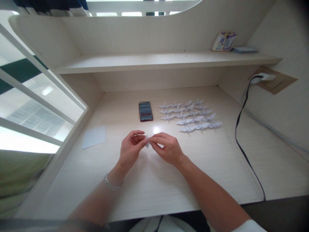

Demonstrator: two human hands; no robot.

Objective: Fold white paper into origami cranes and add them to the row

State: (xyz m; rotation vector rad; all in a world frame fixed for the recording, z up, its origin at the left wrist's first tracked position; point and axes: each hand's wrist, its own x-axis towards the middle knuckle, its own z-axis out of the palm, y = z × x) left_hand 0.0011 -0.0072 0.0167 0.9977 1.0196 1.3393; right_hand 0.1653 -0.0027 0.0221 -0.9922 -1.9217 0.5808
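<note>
Left hand point(129, 149) and right hand point(169, 149) pinch a folded paper point(147, 142); paper cranes point(190, 121) lie farther and right on the worktop point(154, 193)

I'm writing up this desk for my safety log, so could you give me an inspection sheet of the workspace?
Surface: pale wood-look desk, with glare beyond the hands.
Job's things: small folded paper between the hands; white paper cranes in rows, far right; white sheet flat at left.
Clutter: dark item left of the cranes, pixelated, unidentifiable.
Hands: left hand holds the folded paper; right hand pinches at its edge.
Cables: black cable runs from the wall socket across the desk's right side to its front edge; grey cable further right.
Surroundings: shelf above, bearing a printed box and flat blue item.
</note>
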